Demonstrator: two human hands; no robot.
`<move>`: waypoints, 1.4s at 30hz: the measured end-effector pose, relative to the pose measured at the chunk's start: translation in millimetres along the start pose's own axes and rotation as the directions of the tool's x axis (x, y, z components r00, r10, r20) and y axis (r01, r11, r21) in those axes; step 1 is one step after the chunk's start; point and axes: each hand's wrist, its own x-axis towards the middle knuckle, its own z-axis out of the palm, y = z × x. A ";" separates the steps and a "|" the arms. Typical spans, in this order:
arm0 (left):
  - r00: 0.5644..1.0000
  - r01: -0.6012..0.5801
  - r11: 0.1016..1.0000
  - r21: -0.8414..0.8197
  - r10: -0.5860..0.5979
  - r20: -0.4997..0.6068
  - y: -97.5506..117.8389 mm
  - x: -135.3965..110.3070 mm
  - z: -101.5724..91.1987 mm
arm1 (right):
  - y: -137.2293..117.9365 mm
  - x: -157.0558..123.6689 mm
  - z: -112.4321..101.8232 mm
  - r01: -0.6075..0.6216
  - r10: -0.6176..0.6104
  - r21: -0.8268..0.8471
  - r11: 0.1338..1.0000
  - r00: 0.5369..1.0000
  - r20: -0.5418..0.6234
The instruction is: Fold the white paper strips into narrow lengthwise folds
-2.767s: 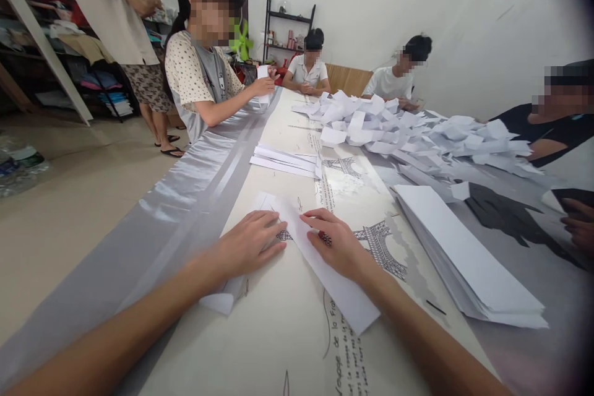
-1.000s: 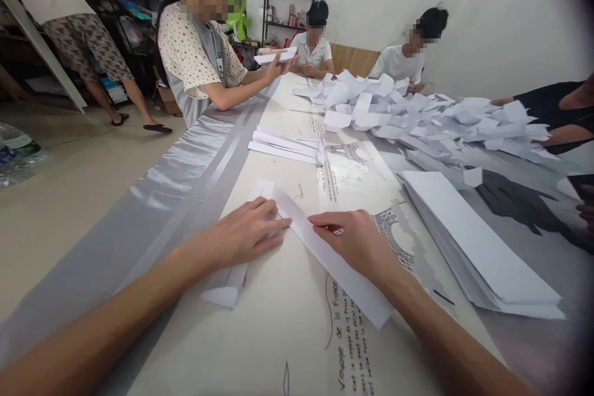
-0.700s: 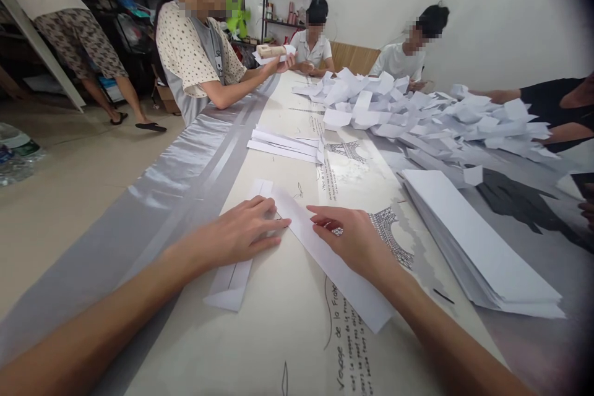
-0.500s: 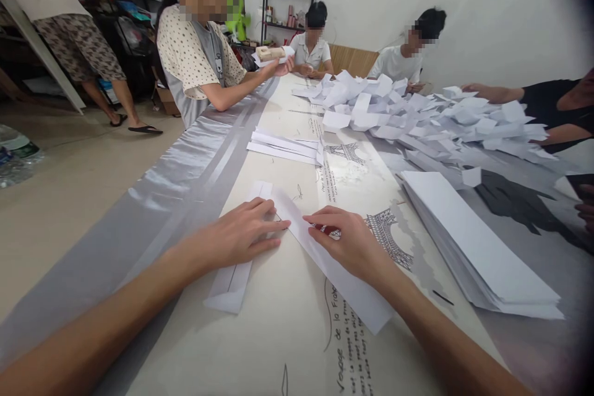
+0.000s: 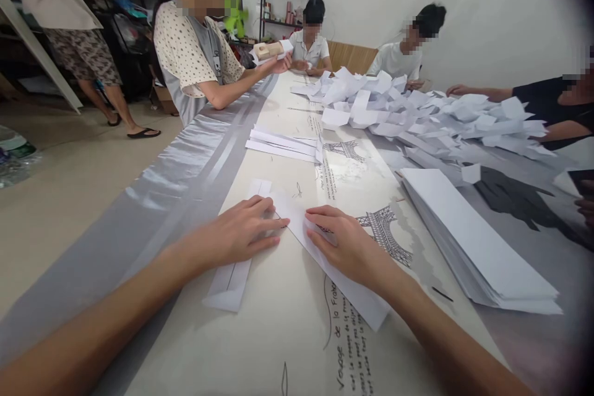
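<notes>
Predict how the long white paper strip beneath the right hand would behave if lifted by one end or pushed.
The paper strip would probably sag, since it looks thin and narrow. It should be very light, appearing to be just paper. Pushed, it may slide rather than roll, as it lies mostly flat on the smooth-looking table cover.

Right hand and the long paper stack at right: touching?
Apart. The head view shows the printed tower between the right hand and the paper stack.
</notes>
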 end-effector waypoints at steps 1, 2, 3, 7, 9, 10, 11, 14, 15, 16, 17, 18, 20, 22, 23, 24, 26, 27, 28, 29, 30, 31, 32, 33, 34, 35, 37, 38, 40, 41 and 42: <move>1.000 0.001 1.000 -0.004 -0.001 -0.007 0.0 0.0 0.1 | 0.2 -0.1 -0.2 -0.002 0.002 0.019 1.000 1.000 -0.014; 1.000 0.001 1.000 -0.008 -0.001 -0.012 0.0 0.0 0.0 | 0.9 -0.1 -0.5 -0.008 0.009 0.046 0.999 1.000 -0.025; 1.000 0.003 1.000 -0.012 -0.003 -0.015 0.1 0.0 -0.2 | 1.9 0.3 -0.8 -0.016 0.019 0.080 0.997 0.999 -0.032; 1.000 0.007 1.000 -0.020 -0.007 -0.004 0.9 0.4 -2.0 | 7.6 3.6 0.9 -0.065 0.082 0.189 0.980 0.993 -0.084; 1.000 0.004 1.000 -0.016 -0.004 0.004 1.3 0.8 -2.7 | 9.4 5.5 3.5 -0.074 0.097 0.176 0.982 0.987 -0.130; 1.000 0.002 1.000 -0.013 -0.001 0.007 1.4 1.0 -2.9 | 9.9 6.4 4.9 -0.067 0.092 0.163 0.984 0.985 -0.149; 1.000 0.000 1.000 -0.009 0.001 0.008 1.5 1.2 -3.1 | 10.1 7.2 6.2 -0.053 0.078 0.154 0.987 0.983 -0.163; 1.000 -0.005 1.000 -0.009 0.006 0.011 1.2 1.7 -3.5 | 9.9 8.8 8.5 -0.014 0.041 0.149 0.989 0.982 -0.184; 1.000 -0.007 1.000 -0.009 0.007 0.012 1.0 1.8 -3.6 | 9.5 9.0 8.6 -0.014 0.043 0.152 0.988 0.982 -0.186; 1.000 -0.009 1.000 -0.010 0.009 0.012 0.6 1.7 -3.6 | 9.0 9.0 8.5 -0.021 0.050 0.155 0.988 0.981 -0.186; 1.000 -0.012 1.000 -0.012 0.012 0.010 0.2 1.6 -3.6 | 8.5 9.0 8.2 -0.031 0.061 0.159 0.987 0.981 -0.184; 1.000 -0.015 1.000 -0.013 0.015 0.005 -0.3 1.4 -3.4 | 7.9 8.8 7.7 -0.041 0.071 0.162 0.986 0.980 -0.185; 1.000 -0.023 1.000 -0.013 0.023 -0.012 -1.0 0.9 -3.1 | 6.8 8.3 6.7 -0.054 0.084 0.159 0.986 0.979 -0.185; 0.999 -0.031 0.999 -0.009 0.031 -0.018 -1.2 0.5 -3.2 | 6.0 7.7 5.6 -0.051 0.074 0.135 0.989 0.982 -0.173; 0.999 -0.033 0.999 -0.003 0.033 -0.014 -1.1 0.3 -3.5 | 5.7 7.4 5.1 -0.042 0.062 0.121 0.992 0.984 -0.166; 0.999 -0.033 0.999 0.004 0.033 -0.007 -0.9 0.2 -3.8 | 5.3 7.2 4.6 -0.032 0.049 0.107 0.994 0.986 -0.160; 1.000 -0.028 1.000 0.011 0.028 0.006 -0.5 0.2 -4.6 | 4.3 6.7 4.3 -0.017 0.031 0.087 0.996 0.987 -0.156; 1.000 -0.025 1.000 0.011 0.025 0.008 -0.4 0.2 -5.0 | 3.6 6.4 4.6 -0.014 0.027 0.079 0.997 0.987 -0.158; 1.000 -0.023 1.000 0.010 0.023 0.008 -0.2 0.3 -5.2 | 2.9 6.0 5.2 -0.011 0.022 0.069 0.998 0.987 -0.161; 1.000 -0.022 1.000 0.009 0.022 0.009 0.0 0.4 -5.4 | 2.3 5.6 6.2 -0.006 0.016 0.057 0.998 0.986 -0.164; 1.000 -0.023 1.000 0.008 0.023 0.011 0.2 0.5 -5.5 | 1.8 5.0 7.4 0.002 0.005 0.044 0.999 0.986 -0.167; 1.000 -0.026 1.000 0.007 0.026 0.012 0.4 0.6 -5.7 | 1.6 4.5 8.9 0.016 -0.011 0.029 0.999 0.985 -0.171; 0.999 -0.030 1.000 0.006 0.030 0.012 0.6 0.7 -5.9 | 1.8 3.8 10.2 0.037 -0.034 0.012 0.999 0.984 -0.173; 0.999 -0.035 0.999 0.003 0.035 0.012 0.7 0.8 -6.1 | 2.2 3.1 11.4 0.063 -0.064 -0.009 0.998 0.983 -0.174; 0.999 -0.038 0.999 0.001 0.038 0.012 0.7 0.8 -6.4 | 2.7 2.5 12.1 0.091 -0.095 -0.031 0.995 0.981 -0.168; 0.999 -0.043 0.999 0.000 0.043 0.011 0.6 0.7 -6.7 | 3.4 1.8 12.3 0.119 -0.125 -0.049 0.992 0.980 -0.152; 0.999 -0.052 0.999 0.001 0.052 0.013 0.3 0.6 -7.5 | 4.2 0.8 11.0 0.169 -0.171 -0.037 0.985 0.982 -0.081; 0.998 -0.057 0.998 0.000 0.057 0.016 0.2 0.6 -8.0 | 4.0 0.4 9.6 0.182 -0.182 -0.006 0.983 0.983 -0.034; 0.998 -0.062 0.998 -0.012 0.062 0.009 0.5 0.7 -9.1 | 2.6 -0.3 6.0 0.175 -0.179 0.081 0.981 0.983 0.050; 0.998 -0.063 0.998 -0.022 0.063 0.002 1.0 0.8 -9.8 | 1.3 -0.6 4.1 0.162 -0.171 0.117 0.980 0.982 0.077; 0.998 -0.059 0.998 -0.032 0.059 -0.003 1.7 0.9 -10.4 | 0.0 -0.9 2.3 0.145 -0.159 0.141 0.979 0.983 0.092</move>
